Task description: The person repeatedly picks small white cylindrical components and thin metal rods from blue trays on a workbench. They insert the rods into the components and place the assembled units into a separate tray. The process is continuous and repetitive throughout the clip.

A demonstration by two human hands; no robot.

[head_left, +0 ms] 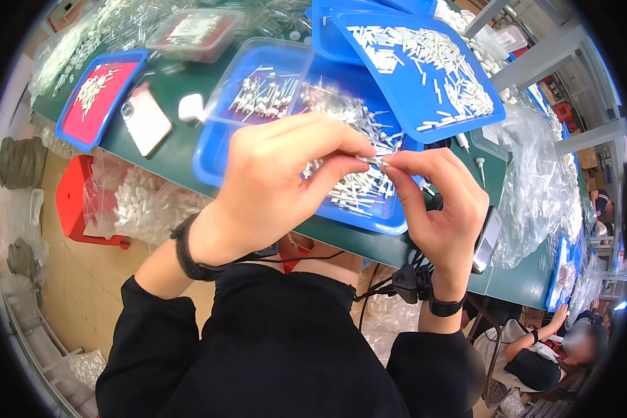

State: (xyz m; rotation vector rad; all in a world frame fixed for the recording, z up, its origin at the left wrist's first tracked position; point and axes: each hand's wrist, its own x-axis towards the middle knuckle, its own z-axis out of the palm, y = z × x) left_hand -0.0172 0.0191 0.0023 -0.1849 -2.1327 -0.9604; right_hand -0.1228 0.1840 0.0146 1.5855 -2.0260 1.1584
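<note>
Over a blue tray (208, 150) my two hands meet at a small, thin white stick-like piece (373, 161). My left hand (279, 164) pinches one end of it between thumb and fingertips. At the other end my right hand (444, 198) also pinches, its fingers bent. What the piece is exactly is too small to tell. Below the fingers, many loose white sticks (359, 191) lie in the blue tray. A clear plastic container (261, 59) with more thin sticks rests in its back left part. My left hand covers some of the tray.
A tilted blue tray (411, 87) of short white tubes overlaps at the back right. On the green table (177, 167) lie a phone (146, 122), a white case (191, 108) and a red-bottomed blue tray (83, 136). Clear plastic bags (533, 188) spread right; a co-worker (536, 355) sits lower right.
</note>
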